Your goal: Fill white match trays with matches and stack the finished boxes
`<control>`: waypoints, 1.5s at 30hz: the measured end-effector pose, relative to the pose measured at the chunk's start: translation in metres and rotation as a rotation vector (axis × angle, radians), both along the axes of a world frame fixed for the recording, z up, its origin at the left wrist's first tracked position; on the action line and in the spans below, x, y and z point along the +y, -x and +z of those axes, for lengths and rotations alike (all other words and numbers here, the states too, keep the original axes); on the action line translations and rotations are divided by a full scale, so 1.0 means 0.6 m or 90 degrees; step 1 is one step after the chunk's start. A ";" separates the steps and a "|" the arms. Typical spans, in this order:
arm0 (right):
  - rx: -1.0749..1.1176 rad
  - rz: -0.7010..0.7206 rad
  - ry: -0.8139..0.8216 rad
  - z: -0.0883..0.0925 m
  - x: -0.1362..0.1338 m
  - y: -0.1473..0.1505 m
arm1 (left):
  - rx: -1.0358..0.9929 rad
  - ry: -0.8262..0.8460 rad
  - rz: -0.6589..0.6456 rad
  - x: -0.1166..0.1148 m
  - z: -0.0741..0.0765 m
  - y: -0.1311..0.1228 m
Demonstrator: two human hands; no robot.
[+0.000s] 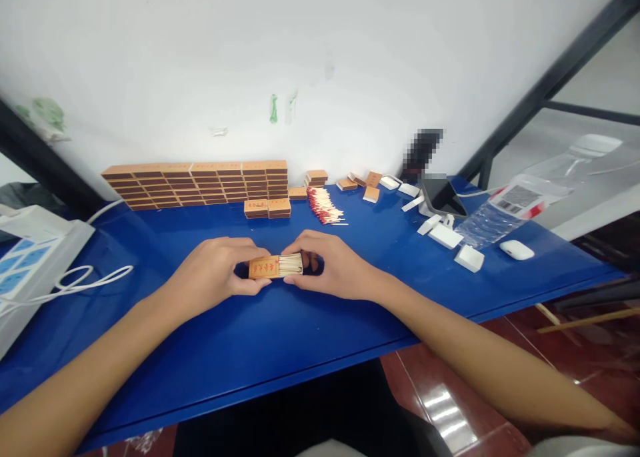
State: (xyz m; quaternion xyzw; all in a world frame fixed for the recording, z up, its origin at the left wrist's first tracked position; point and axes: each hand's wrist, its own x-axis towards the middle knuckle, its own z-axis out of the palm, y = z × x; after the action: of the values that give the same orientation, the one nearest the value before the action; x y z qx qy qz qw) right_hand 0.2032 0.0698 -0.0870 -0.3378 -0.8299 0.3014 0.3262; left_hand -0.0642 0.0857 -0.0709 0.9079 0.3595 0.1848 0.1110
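Between my hands is a matchbox [263, 268], its tray slid partly out to the right and full of matches [290, 264]. My left hand [220, 270] pinches the orange printed sleeve by its long sides, thumb nearest me. On the other end, my right hand [330, 263] grips the tray with thumb and fingers. Beyond them, a loose pile of red-tipped matches [324, 207] lies on the blue table [240, 350]. Two closed matchboxes [267, 208] sit in front of a long stacked wall of matchboxes [200, 185].
Small matchboxes and orange sleeves [371, 194] lie behind on the right. White trays [445, 235], a phone-like device [444, 197], a clear plastic bottle [520, 197] and a white earbud case [517, 250] stand farther right. At left are a power strip [30, 263] and white cable [95, 278].
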 end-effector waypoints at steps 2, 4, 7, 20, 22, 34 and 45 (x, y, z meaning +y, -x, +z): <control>0.004 -0.029 0.026 0.001 -0.002 0.005 | -0.015 0.017 -0.007 -0.003 0.002 -0.004; 0.021 -0.056 0.045 0.000 -0.002 0.011 | -0.020 0.018 -0.011 -0.006 0.002 -0.009; 0.048 -0.068 0.035 -0.004 0.000 0.015 | -0.005 -0.006 -0.008 -0.010 0.001 -0.014; -0.032 -0.004 -0.038 0.003 0.002 0.003 | 0.018 -0.045 -0.014 -0.008 -0.005 -0.012; -0.023 -0.004 -0.048 0.006 0.003 0.000 | 0.021 -0.046 -0.013 -0.009 -0.004 -0.012; -0.170 -0.012 -0.162 0.008 -0.004 -0.002 | 0.034 -0.085 -0.017 -0.009 -0.005 -0.014; -0.038 -0.069 -0.109 0.002 -0.002 0.006 | -0.017 -0.085 0.019 -0.015 -0.010 -0.017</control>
State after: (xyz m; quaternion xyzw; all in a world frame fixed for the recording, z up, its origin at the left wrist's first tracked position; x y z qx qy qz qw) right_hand 0.1997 0.0684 -0.0857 -0.3617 -0.8427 0.2010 0.3445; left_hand -0.0538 0.0768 -0.0769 0.9053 0.3581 0.2224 0.0521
